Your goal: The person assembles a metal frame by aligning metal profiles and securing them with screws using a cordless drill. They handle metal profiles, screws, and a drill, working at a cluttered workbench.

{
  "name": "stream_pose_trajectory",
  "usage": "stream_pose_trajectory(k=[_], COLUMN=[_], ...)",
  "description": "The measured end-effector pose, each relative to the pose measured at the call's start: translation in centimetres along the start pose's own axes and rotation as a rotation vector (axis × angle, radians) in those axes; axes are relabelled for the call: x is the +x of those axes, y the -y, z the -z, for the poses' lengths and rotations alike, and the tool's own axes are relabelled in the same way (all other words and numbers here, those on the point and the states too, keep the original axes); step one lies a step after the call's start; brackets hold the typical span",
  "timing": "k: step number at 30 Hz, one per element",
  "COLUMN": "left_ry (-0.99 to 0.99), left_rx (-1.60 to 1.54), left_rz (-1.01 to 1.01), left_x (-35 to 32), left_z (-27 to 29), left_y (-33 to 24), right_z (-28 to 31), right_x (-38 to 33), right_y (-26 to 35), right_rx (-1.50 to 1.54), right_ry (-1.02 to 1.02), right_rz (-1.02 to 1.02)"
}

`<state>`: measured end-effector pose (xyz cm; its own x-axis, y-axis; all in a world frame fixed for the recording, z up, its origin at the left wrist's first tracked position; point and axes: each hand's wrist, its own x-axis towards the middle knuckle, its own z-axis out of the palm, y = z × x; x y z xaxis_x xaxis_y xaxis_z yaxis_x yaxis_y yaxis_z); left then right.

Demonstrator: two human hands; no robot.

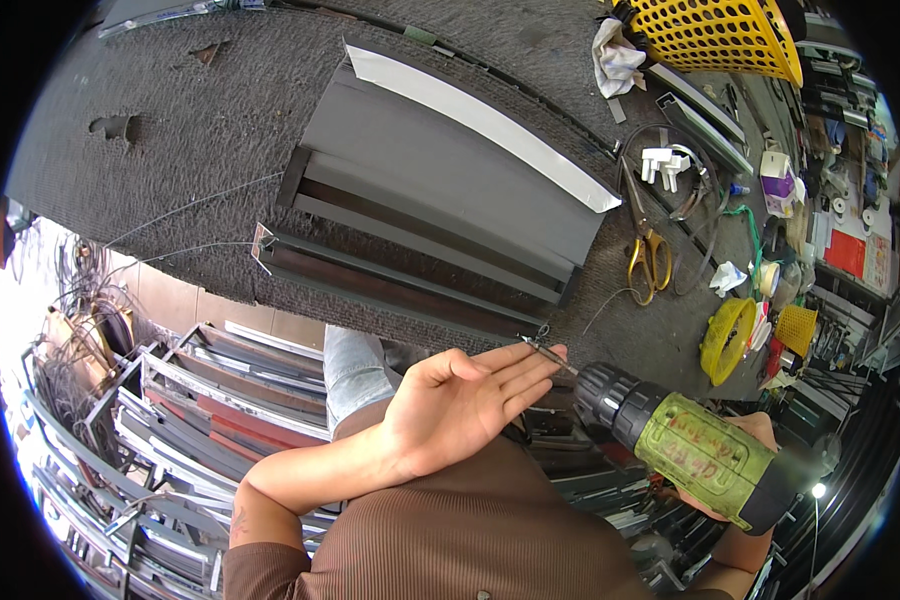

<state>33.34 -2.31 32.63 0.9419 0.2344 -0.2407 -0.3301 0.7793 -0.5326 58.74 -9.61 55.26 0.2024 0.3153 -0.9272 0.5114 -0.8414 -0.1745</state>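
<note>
Seemingly lining up to drill the dark rail [370, 289], laid along the table [200, 120]; holding the left hand [457, 405] flat and empty beside the drill bit [560, 361]; gripping the green drill [705, 458] in the right hand [759, 428]; next, probably needing left hand clear, bit steadied.

Bright in here; white glare far left, lamp [819, 490] lower right; drill [705, 450] blurred at back; edges bend, rim black.
</note>
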Motion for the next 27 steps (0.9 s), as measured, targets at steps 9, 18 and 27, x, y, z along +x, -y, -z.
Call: stream_pose_trajectory(k=[9, 18, 27], left_ry=[0.011, -0.032, -0.015], left_rx=[-0.061, -0.04, 0.069], left_rz=[-0.042, -0.116, -0.188], left_x=[0.1, 0.5, 0.5], left_z=[0.4, 0.3, 0.6], left_y=[0.7, 1.9, 3.4], right_z=[-0.1, 3.1, 7.1], right_x=[0.9, 3.0, 5.5], right_y=[2.4, -0.4, -5.0], right_rx=[0.1, 0.056, 0.712], right_ry=[-0.25, -0.046, 0.007], right_rz=[0.111, -0.008, -0.481])
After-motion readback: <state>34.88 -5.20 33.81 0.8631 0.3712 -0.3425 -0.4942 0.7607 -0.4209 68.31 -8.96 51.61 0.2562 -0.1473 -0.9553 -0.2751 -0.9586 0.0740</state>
